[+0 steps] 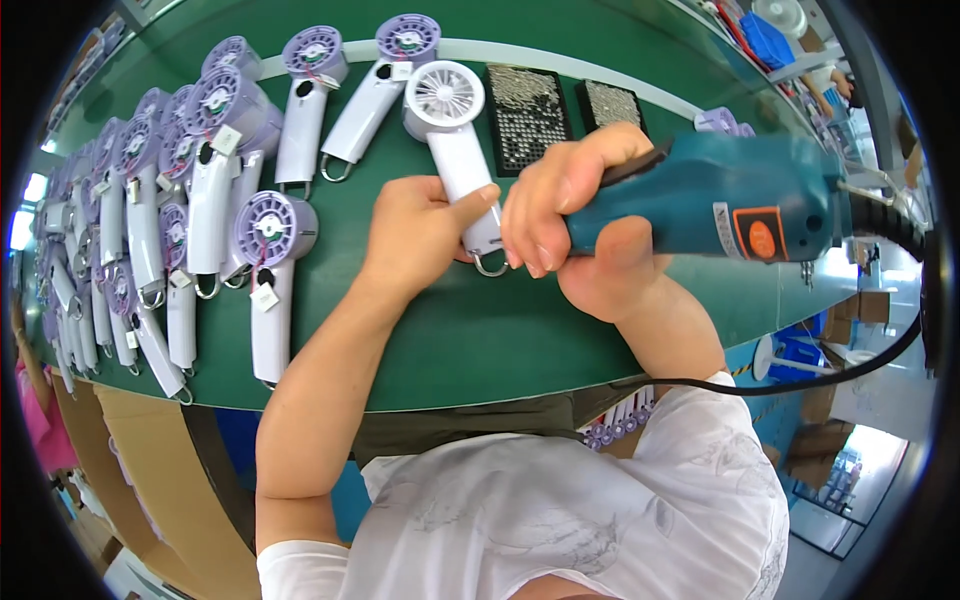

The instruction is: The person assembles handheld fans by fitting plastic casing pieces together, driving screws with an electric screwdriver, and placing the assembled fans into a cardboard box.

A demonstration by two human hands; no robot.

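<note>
My left hand (418, 232) is closed around the white handle of a handheld fan (462, 160), its thumb lying across the handle. The fan's round grille points away from me, and a metal loop hangs at its near end. In my right hand (590, 215) is a teal electric screwdriver (700, 195), held sideways with its cable end to the right. Its tip is hidden behind my fingers, close to the fan's lower end; whether it touches the fan I cannot tell. Beyond my hands lies a black tray (530, 145) of small metal screws.
Several lilac and white fans (215, 170) crowd the left of the green table (440, 340). A single fan (270, 290) lies left of my forearm. A second screw tray (612, 108) is behind the screwdriver. A black cable (800, 380) curves at right. Below left stands a cardboard box (165, 470).
</note>
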